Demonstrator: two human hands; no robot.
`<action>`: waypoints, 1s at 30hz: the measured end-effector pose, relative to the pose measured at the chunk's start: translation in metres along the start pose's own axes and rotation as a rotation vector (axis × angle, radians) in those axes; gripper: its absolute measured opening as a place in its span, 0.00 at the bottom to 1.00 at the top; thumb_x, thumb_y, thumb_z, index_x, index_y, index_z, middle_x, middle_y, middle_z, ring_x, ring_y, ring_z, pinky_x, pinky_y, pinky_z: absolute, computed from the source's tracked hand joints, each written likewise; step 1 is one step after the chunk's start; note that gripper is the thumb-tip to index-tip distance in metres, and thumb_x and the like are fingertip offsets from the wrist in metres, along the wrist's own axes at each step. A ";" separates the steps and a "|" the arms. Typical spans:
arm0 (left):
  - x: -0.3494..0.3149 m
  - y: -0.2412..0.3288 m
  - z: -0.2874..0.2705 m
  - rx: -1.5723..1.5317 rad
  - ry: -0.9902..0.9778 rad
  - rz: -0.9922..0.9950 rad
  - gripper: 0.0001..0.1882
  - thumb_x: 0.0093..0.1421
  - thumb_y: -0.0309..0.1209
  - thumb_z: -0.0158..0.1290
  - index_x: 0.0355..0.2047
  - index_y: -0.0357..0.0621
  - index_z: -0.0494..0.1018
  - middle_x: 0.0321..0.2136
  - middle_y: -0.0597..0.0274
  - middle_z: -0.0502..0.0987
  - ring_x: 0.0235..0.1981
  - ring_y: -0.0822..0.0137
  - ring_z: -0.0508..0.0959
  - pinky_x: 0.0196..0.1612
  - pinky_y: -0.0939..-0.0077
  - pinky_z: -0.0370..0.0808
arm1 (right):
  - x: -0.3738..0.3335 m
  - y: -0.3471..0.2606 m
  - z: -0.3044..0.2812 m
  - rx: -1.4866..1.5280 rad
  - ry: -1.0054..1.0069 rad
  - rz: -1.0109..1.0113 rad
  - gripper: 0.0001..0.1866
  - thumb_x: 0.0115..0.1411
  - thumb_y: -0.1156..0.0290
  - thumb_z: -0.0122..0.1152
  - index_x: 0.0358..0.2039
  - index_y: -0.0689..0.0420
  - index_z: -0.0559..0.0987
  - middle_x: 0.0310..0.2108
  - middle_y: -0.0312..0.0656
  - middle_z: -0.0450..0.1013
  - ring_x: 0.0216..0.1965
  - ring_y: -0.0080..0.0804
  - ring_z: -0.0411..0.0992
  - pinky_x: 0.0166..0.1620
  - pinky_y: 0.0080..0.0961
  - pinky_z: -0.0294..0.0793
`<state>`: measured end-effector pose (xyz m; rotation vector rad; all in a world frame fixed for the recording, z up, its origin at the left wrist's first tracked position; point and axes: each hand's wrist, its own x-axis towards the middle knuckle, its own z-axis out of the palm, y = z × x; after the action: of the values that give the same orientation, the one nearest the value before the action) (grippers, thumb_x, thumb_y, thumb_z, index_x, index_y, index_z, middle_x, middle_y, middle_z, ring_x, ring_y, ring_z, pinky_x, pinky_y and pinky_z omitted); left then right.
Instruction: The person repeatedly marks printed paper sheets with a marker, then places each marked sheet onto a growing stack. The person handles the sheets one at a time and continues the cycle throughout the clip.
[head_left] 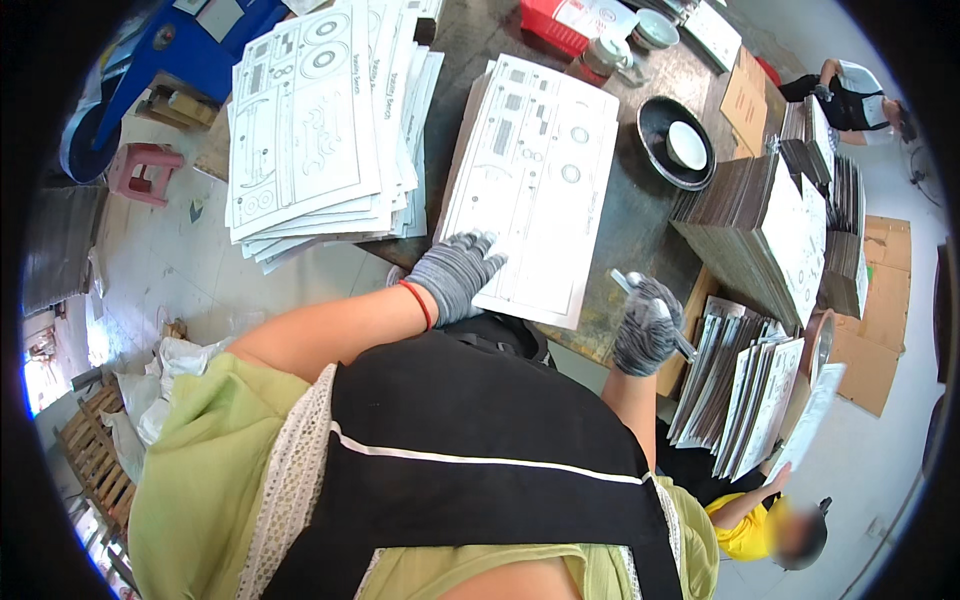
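Observation:
My left hand [457,275], in a grey striped knit glove, lies on the near left corner of a stack of white printed boards [545,190]. Its fingers are stretched out over the top sheet, which bears line drawings of tools and round parts. To the right, over the table's front edge, my right hand [648,325], gloved alike, is closed round a slim silver tool [684,346]. The tool's ends stick out on both sides of the fist; its exact kind cannot be made out. A second, uneven stack of printed boards [305,130] stands at the left.
On the dark table [625,215] are a black bowl [652,125] holding a white bowl [687,146], a glass jar [600,58] and a red packet [565,22]. Tall board stacks [745,225] stand right. A person in yellow [742,525] handles boards; another [850,95] stands farther off.

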<state>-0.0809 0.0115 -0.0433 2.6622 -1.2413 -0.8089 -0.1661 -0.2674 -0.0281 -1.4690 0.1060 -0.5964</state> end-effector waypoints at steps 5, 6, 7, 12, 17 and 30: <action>-0.068 -0.013 -0.083 -0.217 0.607 0.170 0.28 0.57 0.38 0.53 0.58 0.47 0.65 0.51 0.52 0.71 0.51 0.58 0.72 0.54 0.66 0.68 | 0.014 -0.009 -0.022 0.239 -0.125 0.014 0.11 0.54 0.69 0.52 0.20 0.63 0.72 0.21 0.40 0.66 0.25 0.31 0.65 0.43 0.36 0.69; -0.079 -0.034 -0.082 -0.145 0.953 0.214 0.19 0.60 0.31 0.50 0.53 0.46 0.70 0.41 0.56 0.76 0.39 0.63 0.77 0.43 0.71 0.73 | 0.015 -0.013 -0.011 0.223 -0.029 0.010 0.11 0.51 0.69 0.54 0.22 0.65 0.74 0.21 0.41 0.66 0.25 0.33 0.65 0.44 0.36 0.68; -0.098 -0.046 -0.085 -0.649 1.073 0.048 0.15 0.61 0.27 0.49 0.49 0.44 0.72 0.37 0.59 0.77 0.36 0.68 0.76 0.39 0.74 0.73 | 0.016 -0.008 -0.012 0.202 -0.018 0.017 0.11 0.51 0.68 0.55 0.23 0.66 0.75 0.22 0.42 0.68 0.25 0.34 0.67 0.45 0.36 0.68; -0.181 -0.127 -0.081 -0.273 1.422 -0.305 0.12 0.60 0.21 0.50 0.44 0.40 0.74 0.42 0.57 0.77 0.42 0.67 0.76 0.47 0.76 0.72 | 0.014 -0.003 0.002 0.074 -0.055 -0.047 0.14 0.53 0.67 0.54 0.25 0.67 0.77 0.23 0.47 0.73 0.27 0.36 0.71 0.43 0.35 0.70; -0.206 -0.186 -0.004 -0.250 0.665 -0.401 0.12 0.56 0.16 0.47 0.40 0.40 0.73 0.42 0.60 0.74 0.45 0.65 0.73 0.51 0.71 0.71 | 0.016 0.009 0.035 0.119 -0.119 0.009 0.15 0.53 0.66 0.53 0.26 0.68 0.78 0.23 0.47 0.73 0.27 0.36 0.72 0.42 0.36 0.73; 0.050 -0.032 -0.001 -0.093 0.196 -0.113 0.53 0.44 0.64 0.55 0.66 0.56 0.50 0.66 0.51 0.48 0.67 0.53 0.48 0.66 0.49 0.37 | 0.067 0.078 0.105 0.307 -0.115 0.314 0.15 0.54 0.67 0.56 0.31 0.70 0.75 0.23 0.40 0.69 0.22 0.25 0.66 0.36 0.28 0.72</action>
<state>-0.0323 -0.0040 -0.0733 2.6797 -0.9910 -0.5850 -0.0406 -0.2038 -0.0699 -1.1555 0.1454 -0.2586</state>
